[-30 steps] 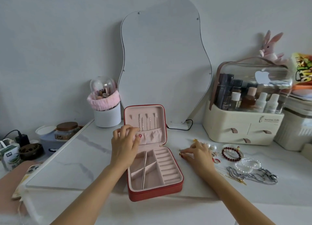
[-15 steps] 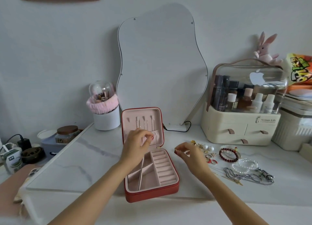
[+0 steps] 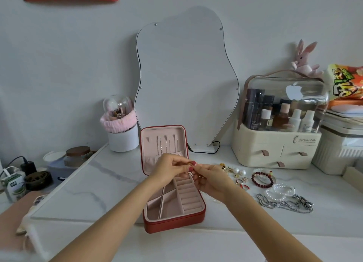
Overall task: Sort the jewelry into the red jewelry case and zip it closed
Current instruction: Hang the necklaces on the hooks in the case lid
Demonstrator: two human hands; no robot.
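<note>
The red jewelry case (image 3: 174, 221) lies open on the white marble tabletop, its pink lid (image 3: 163, 143) standing upright with several thin chains hanging inside. Above the case's ring rolls my left hand (image 3: 170, 168) and my right hand (image 3: 211, 178) meet, both pinching one small gold piece (image 3: 189, 164) between their fingertips. To the right lie loose gold earrings and pearls (image 3: 234, 170), small red rings (image 3: 242, 184), a dark red bead bracelet (image 3: 262, 180), a pearl bracelet (image 3: 280, 192) and a silver chain (image 3: 284, 203).
A wavy mirror (image 3: 186, 80) leans on the wall behind the case. A white brush pot with a pink band (image 3: 122, 132) stands at the back left, a cream cosmetics organiser (image 3: 279, 128) at the back right. Jars and chargers (image 3: 37, 171) sit off the left edge.
My right hand left the jewelry pile with a small gold piece and moved left over the case. My left hand came off the lid pocket to meet it.
</note>
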